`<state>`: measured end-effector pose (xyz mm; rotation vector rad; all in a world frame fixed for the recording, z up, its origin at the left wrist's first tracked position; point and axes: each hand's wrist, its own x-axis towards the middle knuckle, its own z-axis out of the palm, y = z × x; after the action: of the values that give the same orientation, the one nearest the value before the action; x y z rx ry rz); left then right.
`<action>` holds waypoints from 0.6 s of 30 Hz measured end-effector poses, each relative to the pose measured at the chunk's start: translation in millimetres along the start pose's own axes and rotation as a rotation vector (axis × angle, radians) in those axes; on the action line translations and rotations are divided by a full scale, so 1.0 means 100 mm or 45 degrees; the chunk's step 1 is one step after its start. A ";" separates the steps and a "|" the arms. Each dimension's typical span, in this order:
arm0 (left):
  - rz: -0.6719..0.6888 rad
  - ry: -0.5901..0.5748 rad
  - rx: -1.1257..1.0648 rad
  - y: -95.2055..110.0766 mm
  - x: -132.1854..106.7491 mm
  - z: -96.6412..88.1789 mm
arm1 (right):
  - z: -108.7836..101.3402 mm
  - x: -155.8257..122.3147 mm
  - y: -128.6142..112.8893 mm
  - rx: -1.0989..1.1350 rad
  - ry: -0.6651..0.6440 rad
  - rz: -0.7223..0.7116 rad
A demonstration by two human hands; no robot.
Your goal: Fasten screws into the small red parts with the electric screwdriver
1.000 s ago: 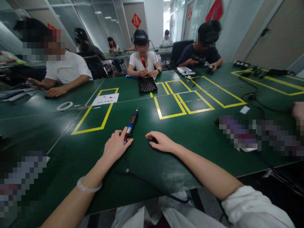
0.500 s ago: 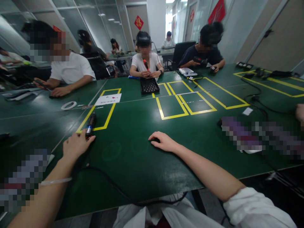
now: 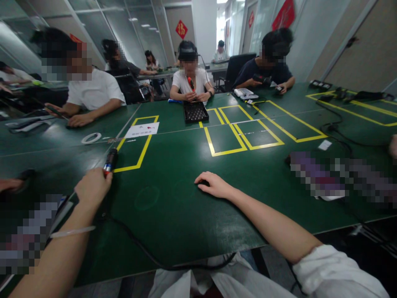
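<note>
My left hand [image 3: 93, 186] is closed around a black, cylindrical electric screwdriver [image 3: 111, 160] with a blue-and-red band. Its dark end points away from me, over the left strip of a yellow taped rectangle [image 3: 130, 169]. The grip is hidden under my fingers. A black cord [image 3: 136, 244] runs from below that hand toward the table's front edge. My right hand [image 3: 212, 184] rests on the green table [image 3: 173, 219], its fingers loosely curved, thumb and forefinger apart, holding nothing.
A printed sheet [image 3: 142, 130] and a white tape roll [image 3: 91, 138] lie ahead on the left. Across the table, a person works over a black tray [image 3: 195, 112] of small parts. A blurred-out device [image 3: 314, 176] lies at right. Another person's hand [image 3: 10, 184] shows at far left.
My left hand has closed around the screwdriver and shifted it slightly left, out of the taped rectangle. My right hand stays put. A co-worker's hand has appeared at the left edge.
</note>
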<state>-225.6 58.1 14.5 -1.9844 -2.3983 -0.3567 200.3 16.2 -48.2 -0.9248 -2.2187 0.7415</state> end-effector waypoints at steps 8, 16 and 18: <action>0.521 -0.548 -0.863 1.48 -0.42 0.26 | 0.00 -0.02 -0.02 0.096 0.008 0.043; 0.597 -0.920 -1.158 2.14 -0.77 0.47 | 0.02 -0.01 0.01 0.307 0.031 0.091; 0.566 -0.937 -1.177 2.13 -0.80 0.52 | 0.01 -0.01 0.01 0.292 0.027 0.108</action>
<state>3.7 26.8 -11.8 -3.4829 -2.1481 -0.9983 200.0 15.8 -49.9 -0.9105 -2.0349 0.9977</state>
